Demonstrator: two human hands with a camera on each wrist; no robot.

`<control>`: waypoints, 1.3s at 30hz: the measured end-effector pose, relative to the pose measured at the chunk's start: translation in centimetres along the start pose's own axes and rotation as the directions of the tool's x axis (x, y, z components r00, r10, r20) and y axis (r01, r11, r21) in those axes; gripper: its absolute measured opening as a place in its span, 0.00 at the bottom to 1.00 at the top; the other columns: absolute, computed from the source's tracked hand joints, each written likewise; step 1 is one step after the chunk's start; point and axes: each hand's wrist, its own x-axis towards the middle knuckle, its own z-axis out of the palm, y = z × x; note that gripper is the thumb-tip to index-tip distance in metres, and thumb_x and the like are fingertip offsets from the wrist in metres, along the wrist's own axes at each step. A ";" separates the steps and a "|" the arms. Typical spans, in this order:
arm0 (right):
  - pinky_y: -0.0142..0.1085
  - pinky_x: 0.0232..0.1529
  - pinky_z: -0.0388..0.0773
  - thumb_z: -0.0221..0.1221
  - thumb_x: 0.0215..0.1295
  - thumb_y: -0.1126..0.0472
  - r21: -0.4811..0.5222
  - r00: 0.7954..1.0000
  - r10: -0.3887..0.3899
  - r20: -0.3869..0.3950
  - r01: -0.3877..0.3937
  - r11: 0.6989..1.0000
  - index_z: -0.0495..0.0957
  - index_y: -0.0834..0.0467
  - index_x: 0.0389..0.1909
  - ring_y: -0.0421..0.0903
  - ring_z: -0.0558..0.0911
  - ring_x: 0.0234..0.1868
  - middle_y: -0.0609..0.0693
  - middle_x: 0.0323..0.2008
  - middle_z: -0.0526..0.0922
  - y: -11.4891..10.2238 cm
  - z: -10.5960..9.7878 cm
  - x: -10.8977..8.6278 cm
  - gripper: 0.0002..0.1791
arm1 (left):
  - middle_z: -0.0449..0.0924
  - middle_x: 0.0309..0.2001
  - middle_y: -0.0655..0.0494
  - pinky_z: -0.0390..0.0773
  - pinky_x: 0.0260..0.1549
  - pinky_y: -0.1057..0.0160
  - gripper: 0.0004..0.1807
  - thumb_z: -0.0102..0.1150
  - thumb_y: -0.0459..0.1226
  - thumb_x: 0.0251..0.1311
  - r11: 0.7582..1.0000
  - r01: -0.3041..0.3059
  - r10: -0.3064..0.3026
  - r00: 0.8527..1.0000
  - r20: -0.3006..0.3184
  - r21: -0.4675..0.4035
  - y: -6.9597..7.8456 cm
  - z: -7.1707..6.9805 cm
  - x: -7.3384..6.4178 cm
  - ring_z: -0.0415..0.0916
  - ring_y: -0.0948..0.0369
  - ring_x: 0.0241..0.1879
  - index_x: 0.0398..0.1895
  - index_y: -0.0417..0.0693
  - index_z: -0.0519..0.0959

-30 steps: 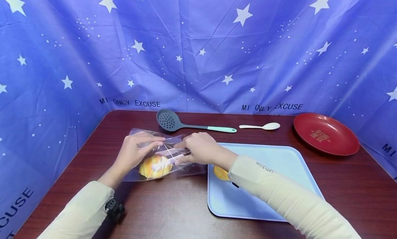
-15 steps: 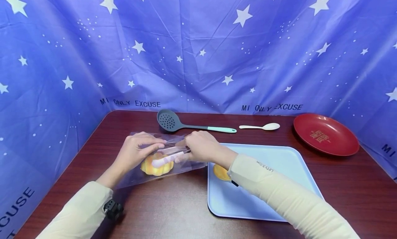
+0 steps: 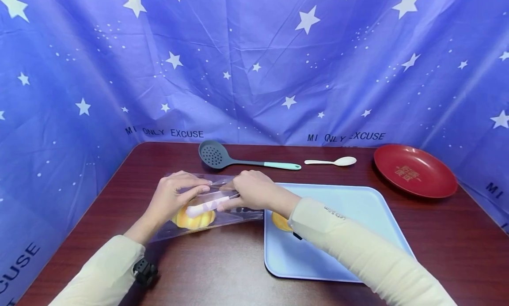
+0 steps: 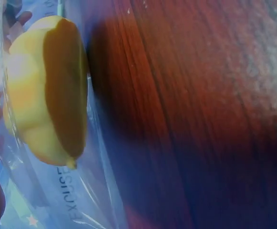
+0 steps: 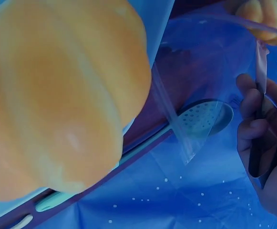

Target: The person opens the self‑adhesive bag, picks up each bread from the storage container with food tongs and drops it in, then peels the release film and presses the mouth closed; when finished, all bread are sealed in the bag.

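My left hand (image 3: 176,195) pinches the upper edge of a clear plastic bag (image 3: 246,215). Inside the bag, toward its left end, lies a yellow, ridged bread roll (image 3: 195,221); the left wrist view shows the same roll (image 4: 33,109) through the film, close beside the tabletop. My right hand (image 3: 254,191) grips small tongs (image 3: 208,205) with pale tips and a dark handle. Those tips reach into the bag and overlap the roll. In the right wrist view the tongs' bent black handle (image 5: 256,162) lies within my curled fingers.
A light blue tray (image 3: 334,262) stands at the right, with another bread roll (image 3: 280,222) on it, partly under my right sleeve. Behind lie a slotted skimmer (image 3: 214,155) and a white spoon (image 3: 343,161). A red plate (image 3: 433,173) sits at the far right.
The roll in the bag has shifted slightly left and toward the person, and the bag's front edge has tilted. The tongs' tips show more plainly over the roll. Both hands keep their hold.
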 end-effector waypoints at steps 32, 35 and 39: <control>0.34 0.25 0.74 0.69 0.57 0.34 -0.068 0.985 -0.011 -0.174 0.000 0.998 0.84 0.52 0.59 0.39 0.81 0.29 0.46 0.44 0.88 4.0 -3.7 -8.6 0.35 | 0.89 0.37 0.66 0.75 0.48 0.75 0.16 0.77 0.29 0.49 0.996 0.080 -0.077 0.995 0.064 -0.046 0.2 -0.3 -0.4 0.84 0.62 0.40 0.42 0.52 0.91; 0.33 0.22 0.67 0.69 0.56 0.34 -0.097 0.976 -0.032 -0.215 0.011 0.995 0.85 0.52 0.58 0.38 0.72 0.22 0.45 0.40 0.87 4.5 -4.3 -9.9 0.35 | 0.89 0.37 0.66 0.75 0.46 0.75 0.17 0.77 0.29 0.49 0.996 0.078 -0.075 0.995 0.061 -0.041 0.2 -0.3 -0.4 0.84 0.63 0.39 0.42 0.52 0.91; 0.35 0.27 0.72 0.69 0.56 0.34 -0.102 0.967 -0.030 -0.254 0.004 0.995 0.85 0.53 0.58 0.40 0.73 0.26 0.44 0.34 0.84 5.3 -4.8 -11.8 0.35 | 0.89 0.37 0.65 0.75 0.45 0.75 0.18 0.77 0.28 0.47 0.997 0.055 -0.053 0.998 0.045 -0.046 0.4 -0.3 -0.4 0.84 0.62 0.38 0.42 0.52 0.91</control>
